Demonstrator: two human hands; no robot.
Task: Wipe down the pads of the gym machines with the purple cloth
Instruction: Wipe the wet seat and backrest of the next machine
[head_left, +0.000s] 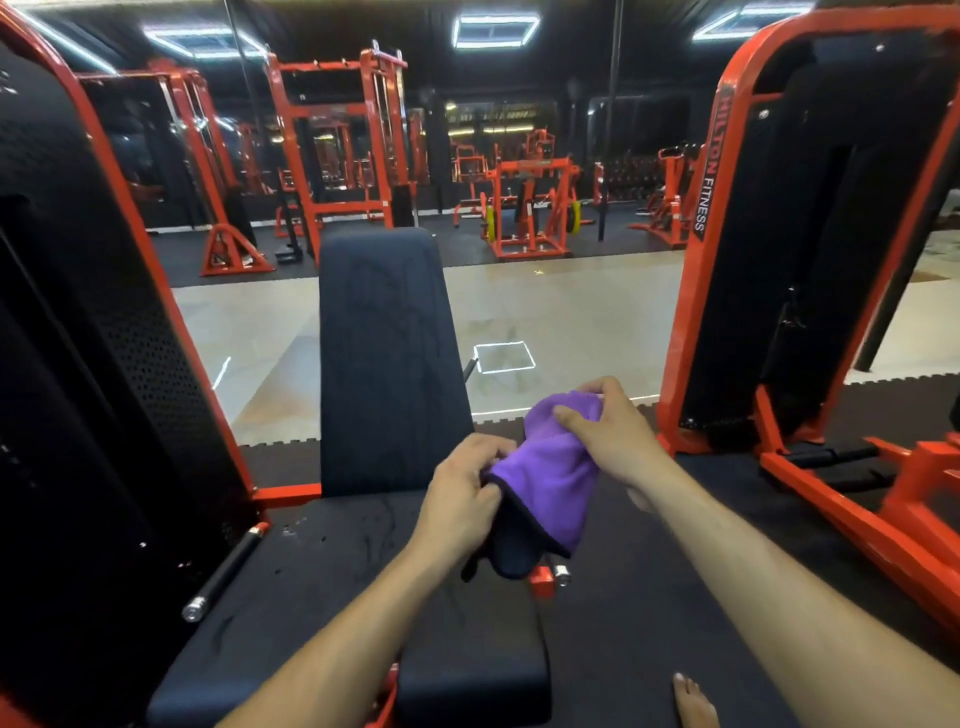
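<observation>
The purple cloth (550, 473) with a dark underside hangs in the air between both hands, above the black seat pad (332, 587). My left hand (462, 493) pinches its lower left edge. My right hand (613, 431) grips its upper end from the right. The upright black back pad (387, 358) stands just behind and to the left of the cloth, not touching it.
Orange-framed weight stacks rise close on the left (104, 291) and right (810, 234). A chrome-tipped black handle (223, 571) sticks out at the seat's left. An orange floor frame (883, 509) lies right. A bare foot (693, 701) shows at the bottom. More machines stand beyond.
</observation>
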